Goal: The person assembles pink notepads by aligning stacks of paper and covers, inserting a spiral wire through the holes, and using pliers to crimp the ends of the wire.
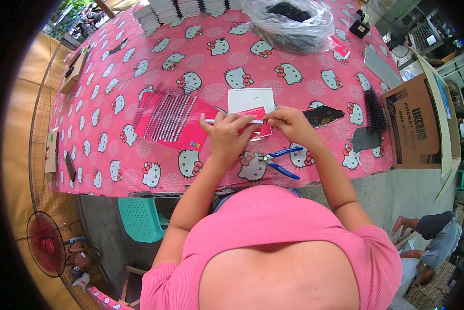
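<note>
In front of me lies a small red notebook (252,111) with a row of punched holes. My left hand (224,135) is closed over its near side, thumb and fingers on a narrow white edge. My right hand (289,124) pinches the right end of that edge; any coil there is too small to make out. Behind them lie white punched sheets (250,96). To the left, red notebooks with spiral coils (170,116) overlap in a pile. Blue-handled cutting pliers (281,161) rest on the table, jaws leftward, between my forearms.
A clear plastic bag (299,39) of black coils and white notebook stacks (175,10) stand at the far side of the pink patterned table (154,150). Black coils (375,111) lie near a cardboard box (415,121) at right. A green stool (141,219) is below; another person (433,243) is lower right.
</note>
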`<action>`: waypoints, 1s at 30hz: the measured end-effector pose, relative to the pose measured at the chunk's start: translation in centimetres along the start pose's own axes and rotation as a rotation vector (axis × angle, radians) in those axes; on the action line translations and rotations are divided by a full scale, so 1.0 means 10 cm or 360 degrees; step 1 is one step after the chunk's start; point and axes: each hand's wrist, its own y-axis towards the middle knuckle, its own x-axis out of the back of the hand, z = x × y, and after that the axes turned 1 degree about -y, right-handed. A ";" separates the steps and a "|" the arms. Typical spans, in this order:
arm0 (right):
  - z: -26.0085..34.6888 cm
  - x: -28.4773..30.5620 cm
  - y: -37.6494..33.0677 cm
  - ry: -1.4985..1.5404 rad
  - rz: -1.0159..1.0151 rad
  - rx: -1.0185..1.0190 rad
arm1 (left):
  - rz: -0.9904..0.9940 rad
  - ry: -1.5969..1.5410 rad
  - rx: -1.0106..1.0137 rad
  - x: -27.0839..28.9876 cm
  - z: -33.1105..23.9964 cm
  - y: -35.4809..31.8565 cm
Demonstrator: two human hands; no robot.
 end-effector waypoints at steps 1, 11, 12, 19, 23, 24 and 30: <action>0.01 0.00 0.01 0.0157 0.0096 -0.0216 | 0.0001 0.0014 0.0025 0.00 -0.01 0.00; 0.22 -0.20 -0.03 -0.0527 -0.0207 0.0135 | -0.0045 -0.0089 0.0022 -0.04 0.08 -0.04; 0.20 -0.20 -0.02 -0.0604 -0.0148 0.0161 | -0.0046 -0.0089 0.0023 -0.04 0.07 -0.03; 0.20 -0.22 0.00 -0.0738 -0.0179 0.0284 | -0.0013 -0.0101 0.0028 -0.03 0.06 -0.01; 0.34 -0.21 -0.01 -0.0762 -0.0354 0.0266 | -0.0037 -0.0140 0.0001 -0.02 0.05 0.00; 0.33 -0.17 -0.01 -0.0820 -0.0215 0.0190 | -0.0047 -0.0140 0.0021 -0.02 0.06 -0.02; 0.50 0.25 -0.17 -0.0836 0.0014 0.0237 | -0.0009 -0.0282 -0.0096 -0.06 0.00 -0.06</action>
